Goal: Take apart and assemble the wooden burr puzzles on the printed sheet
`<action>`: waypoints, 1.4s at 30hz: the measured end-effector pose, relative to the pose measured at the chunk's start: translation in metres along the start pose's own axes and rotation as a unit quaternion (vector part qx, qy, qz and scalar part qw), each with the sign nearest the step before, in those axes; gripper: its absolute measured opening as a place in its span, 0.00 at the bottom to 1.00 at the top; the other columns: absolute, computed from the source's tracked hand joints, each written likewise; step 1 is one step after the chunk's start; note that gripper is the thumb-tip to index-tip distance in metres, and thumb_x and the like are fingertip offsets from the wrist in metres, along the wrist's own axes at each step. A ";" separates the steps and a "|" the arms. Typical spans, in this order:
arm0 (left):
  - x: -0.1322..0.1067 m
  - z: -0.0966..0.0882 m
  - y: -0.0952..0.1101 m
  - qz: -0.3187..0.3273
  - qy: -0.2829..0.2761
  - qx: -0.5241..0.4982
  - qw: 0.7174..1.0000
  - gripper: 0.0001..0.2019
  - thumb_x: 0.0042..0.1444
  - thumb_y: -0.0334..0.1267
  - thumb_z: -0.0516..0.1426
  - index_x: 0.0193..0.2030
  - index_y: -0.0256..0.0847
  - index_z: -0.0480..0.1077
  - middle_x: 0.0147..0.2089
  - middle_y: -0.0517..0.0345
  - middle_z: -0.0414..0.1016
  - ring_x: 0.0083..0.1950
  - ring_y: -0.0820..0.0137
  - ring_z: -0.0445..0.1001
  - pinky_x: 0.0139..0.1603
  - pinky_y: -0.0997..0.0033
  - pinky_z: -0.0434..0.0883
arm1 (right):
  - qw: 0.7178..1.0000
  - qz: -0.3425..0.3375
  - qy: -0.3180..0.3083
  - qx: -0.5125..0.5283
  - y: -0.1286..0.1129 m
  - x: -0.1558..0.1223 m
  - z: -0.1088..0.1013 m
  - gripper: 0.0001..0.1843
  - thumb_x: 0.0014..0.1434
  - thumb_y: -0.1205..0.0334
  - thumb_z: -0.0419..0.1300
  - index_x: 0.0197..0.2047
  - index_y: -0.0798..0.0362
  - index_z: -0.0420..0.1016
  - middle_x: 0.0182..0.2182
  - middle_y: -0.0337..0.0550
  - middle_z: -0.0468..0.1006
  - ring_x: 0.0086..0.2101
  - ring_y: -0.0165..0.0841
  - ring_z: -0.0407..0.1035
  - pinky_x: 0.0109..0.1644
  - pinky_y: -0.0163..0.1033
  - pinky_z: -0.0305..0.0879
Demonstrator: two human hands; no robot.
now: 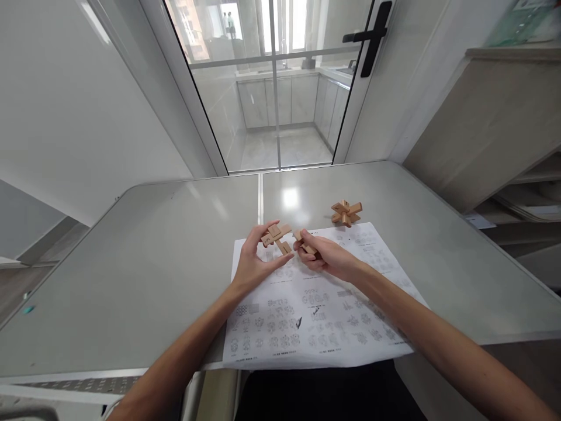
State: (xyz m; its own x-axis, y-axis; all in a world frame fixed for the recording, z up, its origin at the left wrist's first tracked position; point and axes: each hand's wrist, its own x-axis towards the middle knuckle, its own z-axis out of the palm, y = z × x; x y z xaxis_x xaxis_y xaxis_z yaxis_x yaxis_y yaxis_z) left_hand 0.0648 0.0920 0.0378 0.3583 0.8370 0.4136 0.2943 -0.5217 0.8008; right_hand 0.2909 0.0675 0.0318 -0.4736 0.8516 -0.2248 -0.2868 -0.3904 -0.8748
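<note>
Between the thumb and fingers of my left hand (pixel 258 257) sits a partly joined wooden puzzle (pixel 276 235), made of several notched pieces crossing each other. A dark mark shows on one piece. My right hand (pixel 324 254) is closed round a loose wooden puzzle piece (pixel 308 248), just right of the joined pieces, with a small gap between. Its far side is hidden by my fingers. Under both hands lies a white instruction sheet (pixel 280 333) printed with small diagrams. Beyond its upper right edge stands an assembled wooden burr puzzle (pixel 346 212).
The grey folding table (pixel 175 263) has a centre seam running away from me. A glass door with a black handle (pixel 372 38) stands behind its far edge. On the right is a shelf unit (pixel 482 117). A small teal object (pixel 28 309) lies near the left edge.
</note>
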 end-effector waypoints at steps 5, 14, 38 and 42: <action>0.000 0.000 0.001 0.021 0.000 0.039 0.999 0.32 0.57 0.47 0.71 0.67 0.53 0.69 0.53 0.54 0.75 0.48 0.63 0.72 0.51 0.63 0.70 | 0.994 0.031 -0.076 0.068 -0.006 -0.002 -0.004 0.09 0.67 0.58 0.68 0.41 0.52 0.73 0.29 0.34 0.68 0.22 0.23 0.52 0.20 0.29 0.50; 0.003 -0.003 -0.003 0.056 0.005 0.094 0.994 0.32 0.57 0.45 0.72 0.67 0.53 0.69 0.54 0.53 0.74 0.51 0.62 0.74 0.52 0.62 0.73 | 0.991 0.076 -0.107 0.029 -0.010 -0.004 -0.015 0.26 0.76 0.43 0.53 0.35 0.55 0.72 0.18 0.32 0.70 0.11 0.19 0.52 0.14 0.27 0.47; 0.000 0.000 0.001 -0.067 -0.101 -0.070 0.990 0.31 0.56 0.45 0.72 0.65 0.51 0.72 0.60 0.52 0.79 0.61 0.56 0.77 0.65 0.55 0.70 | 0.987 0.040 -0.127 0.086 0.005 0.003 -0.009 0.27 0.69 0.37 0.63 0.47 0.56 0.76 0.22 0.31 0.70 0.16 0.19 0.55 0.18 0.26 0.57; 0.001 0.001 -0.002 -0.095 -0.083 -0.095 0.987 0.31 0.56 0.46 0.71 0.66 0.50 0.72 0.62 0.52 0.78 0.62 0.56 0.76 0.66 0.55 0.70 | 0.992 0.006 -0.087 0.093 0.005 0.003 -0.007 0.26 0.64 0.39 0.69 0.49 0.55 0.81 0.34 0.40 0.77 0.25 0.24 0.64 0.24 0.29 0.65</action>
State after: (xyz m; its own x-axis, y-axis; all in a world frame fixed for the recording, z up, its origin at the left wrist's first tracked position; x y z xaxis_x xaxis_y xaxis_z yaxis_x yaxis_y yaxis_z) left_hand 0.0653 0.0935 0.0367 0.4576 0.8700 0.1835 0.2050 -0.3041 0.9303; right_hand 0.2943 0.0708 0.0239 -0.6091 0.7801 -0.1431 -0.4220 -0.4715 -0.7743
